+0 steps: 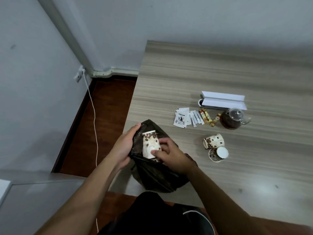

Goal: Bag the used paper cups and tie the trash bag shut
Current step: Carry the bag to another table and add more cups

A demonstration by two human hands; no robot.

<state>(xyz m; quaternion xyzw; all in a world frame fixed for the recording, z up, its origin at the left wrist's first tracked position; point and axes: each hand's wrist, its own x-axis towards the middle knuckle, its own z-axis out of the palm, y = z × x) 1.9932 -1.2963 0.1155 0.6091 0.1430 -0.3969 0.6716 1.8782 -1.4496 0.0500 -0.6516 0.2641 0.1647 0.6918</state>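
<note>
Tabletop (220,65): grey wood-grain laminate, set against a pale wall; it carried every item below.

Black trash bag (157,177): lay crumpled at the near edge of the tabletop, its mouth open between the two hands.

Left hand (124,146): gripped the left rim of the bag's mouth, fingers (135,127) lying along the plastic and thumb closed under it.

Right hand (171,155): its fingers (162,141) and thumb pinched the base end of a paper cup.

White box (223,100): long, lid folded back; well beyond the right fingers, to their far right.

Glass teapot (232,118): held dark liquid, lid on; just in front of the box, well right of the fingers.

Paper cup (150,143): white with coffee-bean print, inside the bag's mouth, rim pointing away from the person, held between the fingers of both hands' sides.

Second paper cup (213,141): same print, on its side, right of the right fingers and apart from them.

Third paper cup (218,154): tipped over, base showing, touching the second.

Tea sachets (181,118): white, printed with a teapot; beyond the right fingers.

Sugar sticks (196,118): white, fanned, just right of the tea sachets.

Coffee sachets (205,116): gold and red, between the sugar sticks and the teapot.
</note>
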